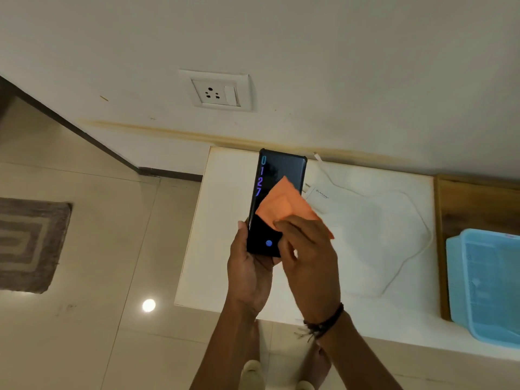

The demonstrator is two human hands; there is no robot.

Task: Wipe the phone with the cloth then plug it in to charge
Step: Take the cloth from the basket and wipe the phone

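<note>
Wiping is the step in hand: a person stands at a white tabletop (225, 249) and holds a dark phone (277, 175) upright above its left part, screen toward the camera and lit with digits along its left edge. The left hand (249, 271) grasps the phone's lower end from behind, thumb along its left side. The right hand (308, 260) pinches a folded orange cloth (281, 205) and presses it to the middle of the screen. On the tabletop, just right of the phone, lies a white charger (319, 194) with its white cable (416, 220) looping right and near; the free plug end (316, 155) seems to lie by the far wall, though it is small and hard to make out. A wall socket (215, 91) sits above, nothing plugged into it. Charging will likely call for setting the cloth down and finding that cable end.
</note>
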